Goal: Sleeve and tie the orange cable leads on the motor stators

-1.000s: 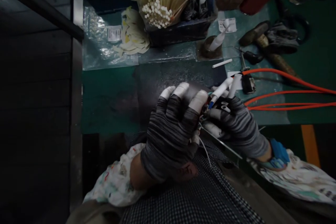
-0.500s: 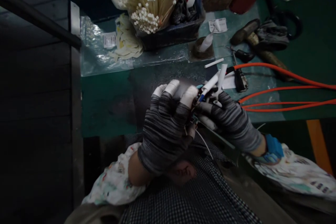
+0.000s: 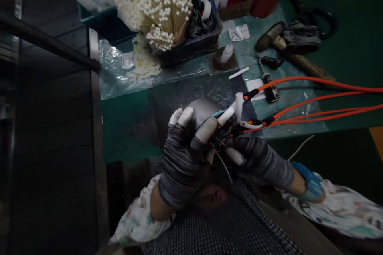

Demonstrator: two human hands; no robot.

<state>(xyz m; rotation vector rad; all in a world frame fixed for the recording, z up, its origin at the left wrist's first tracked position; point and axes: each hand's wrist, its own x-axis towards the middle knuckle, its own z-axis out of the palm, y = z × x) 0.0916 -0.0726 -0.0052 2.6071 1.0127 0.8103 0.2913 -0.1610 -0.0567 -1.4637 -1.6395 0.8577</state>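
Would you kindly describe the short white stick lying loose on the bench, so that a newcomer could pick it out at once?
Start at the big bundle of white-tipped sticks at the top of the view. Beside its dark tray, a white cone stands in a brown lump. The short white stick lies flat just below that, alone, above the orange cables.

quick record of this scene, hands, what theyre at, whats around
left hand: gray striped glove, taped fingertips, against a gray curved piece
right hand: gray striped glove, at colored wires
near hands: white plastic tubes, orange cables
around: loose white tube, white-tipped stick bundle, wooden-handled tools
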